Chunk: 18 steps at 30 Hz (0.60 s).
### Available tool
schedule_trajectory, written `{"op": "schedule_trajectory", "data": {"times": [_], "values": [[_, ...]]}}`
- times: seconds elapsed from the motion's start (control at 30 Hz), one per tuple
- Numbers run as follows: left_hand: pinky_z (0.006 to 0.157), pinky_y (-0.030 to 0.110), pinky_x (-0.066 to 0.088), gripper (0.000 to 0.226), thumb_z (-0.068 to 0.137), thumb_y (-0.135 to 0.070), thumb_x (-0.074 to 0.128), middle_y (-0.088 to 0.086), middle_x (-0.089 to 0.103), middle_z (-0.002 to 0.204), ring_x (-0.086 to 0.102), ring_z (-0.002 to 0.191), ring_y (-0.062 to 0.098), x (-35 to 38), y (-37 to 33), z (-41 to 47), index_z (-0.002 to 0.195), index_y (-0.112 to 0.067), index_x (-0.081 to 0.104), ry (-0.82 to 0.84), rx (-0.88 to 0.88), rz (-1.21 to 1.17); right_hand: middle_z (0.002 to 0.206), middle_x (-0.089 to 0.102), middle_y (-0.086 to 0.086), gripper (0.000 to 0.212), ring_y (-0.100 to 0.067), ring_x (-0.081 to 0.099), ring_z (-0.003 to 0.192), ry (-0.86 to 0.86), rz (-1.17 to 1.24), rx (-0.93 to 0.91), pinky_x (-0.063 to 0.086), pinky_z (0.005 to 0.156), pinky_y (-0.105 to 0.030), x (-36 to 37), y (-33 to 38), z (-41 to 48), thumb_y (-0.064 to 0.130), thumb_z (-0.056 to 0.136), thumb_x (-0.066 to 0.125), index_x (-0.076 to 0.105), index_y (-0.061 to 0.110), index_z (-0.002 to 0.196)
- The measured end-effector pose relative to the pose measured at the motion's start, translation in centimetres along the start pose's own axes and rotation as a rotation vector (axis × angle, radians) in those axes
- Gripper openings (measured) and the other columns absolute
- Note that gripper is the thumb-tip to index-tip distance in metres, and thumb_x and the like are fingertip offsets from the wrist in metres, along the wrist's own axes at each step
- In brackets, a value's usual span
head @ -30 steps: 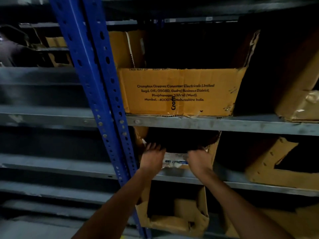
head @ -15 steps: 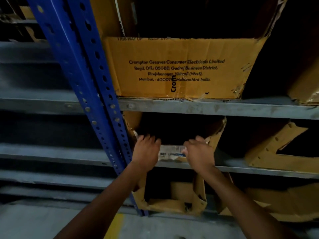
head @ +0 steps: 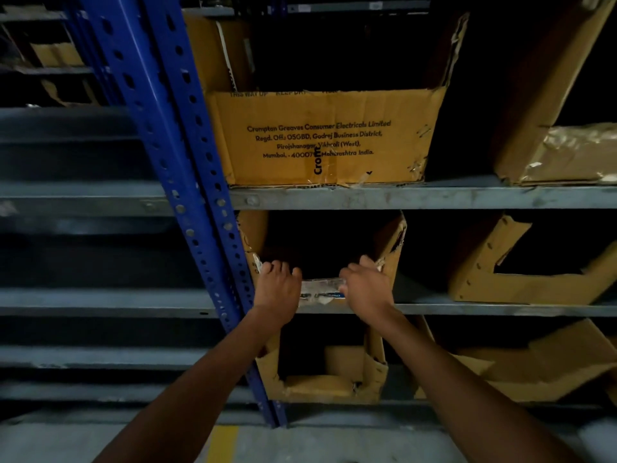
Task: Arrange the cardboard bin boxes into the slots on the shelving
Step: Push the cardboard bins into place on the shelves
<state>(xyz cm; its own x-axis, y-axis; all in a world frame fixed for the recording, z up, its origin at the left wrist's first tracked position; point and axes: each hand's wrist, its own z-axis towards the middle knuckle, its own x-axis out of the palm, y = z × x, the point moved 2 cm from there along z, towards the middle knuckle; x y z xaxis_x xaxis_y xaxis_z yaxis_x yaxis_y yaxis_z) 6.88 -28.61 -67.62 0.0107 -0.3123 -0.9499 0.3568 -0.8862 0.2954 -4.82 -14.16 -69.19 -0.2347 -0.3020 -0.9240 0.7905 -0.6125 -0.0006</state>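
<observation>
The box (head: 391,243) sits in the middle shelf (head: 467,309) slot, just right of the blue upright (head: 173,162). Its cut-out front faces the person and it stands level on its base. Its side walls run back into the dark slot, so its long axis appears to go front to back, though the rear is hidden. The low front lip, covered with worn tape, lies at the shelf edge.

Both arms reach up and forward from the bottom of the view, bare and nearly straight, converging on that lip. The left hand (head: 278,289) is at the left front corner, back of the hand toward the camera, its fingers (head: 272,267) curled over the lip into the box. The right hand (head: 365,289) is at the right front corner beside the torn right wall, its fingers likewise hooked over the lip and gripping it. A short stretch of taped lip shows between the two hands.

Directly above, on the next shelf, stands a printed box (head: 320,138), its lettered front wall facing out. Directly below is a lower box (head: 334,372) with its cut-out front also outward. To the right on the middle shelf, well apart, a side box (head: 521,282) sits turned at an angle. The floor (head: 300,442) below carries a yellow stripe (head: 222,442).
</observation>
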Motion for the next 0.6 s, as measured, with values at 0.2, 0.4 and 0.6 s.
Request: {"op": "schedule_trajectory", "data": {"times": [0.2,0.4,0.6], "values": [[0.119,0.045,0.016,0.04,0.095,-0.031,0.049,0.013,0.051,0.131,0.038,0.131,0.035,1.2,0.7,-1.9,0.131,-0.013,0.047,-0.147,0.096,-0.142,0.133,0.051,0.006,0.051,-0.018,0.033,0.127,0.19,0.152,0.023,0.043,0.098,-0.033,-0.6,0.7,-1.3,0.041,0.088,0.062,0.052,0.026,0.135],[0.122,0.049,0.01,0.064,0.1,-0.036,0.047,0.013,0.018,0.162,0.004,0.151,0.032,1.9,0.5,-4.9,0.154,-0.015,0.021,-0.18,0.076,-0.365,0.164,0.008,0.001,0.073,-0.024,-0.004,0.15,0.172,0.318,0.095,0.021,0.118,-0.045,-1.5,3.3,-4.4,0.045,0.09,0.059,0.027,0.025,0.153],[0.122,0.048,0.014,0.064,0.102,-0.04,0.043,0.011,0.014,0.163,0.002,0.152,0.028,4.3,-0.3,-9.0,0.155,-0.016,0.018,-0.193,0.068,-0.491,0.164,0.007,0.001,0.075,-0.023,0.001,0.15,0.136,0.404,0.128,0.019,0.119,-0.041,-1.1,4.9,-9.1,0.043,0.094,0.057,0.018,0.024,0.155]]}}
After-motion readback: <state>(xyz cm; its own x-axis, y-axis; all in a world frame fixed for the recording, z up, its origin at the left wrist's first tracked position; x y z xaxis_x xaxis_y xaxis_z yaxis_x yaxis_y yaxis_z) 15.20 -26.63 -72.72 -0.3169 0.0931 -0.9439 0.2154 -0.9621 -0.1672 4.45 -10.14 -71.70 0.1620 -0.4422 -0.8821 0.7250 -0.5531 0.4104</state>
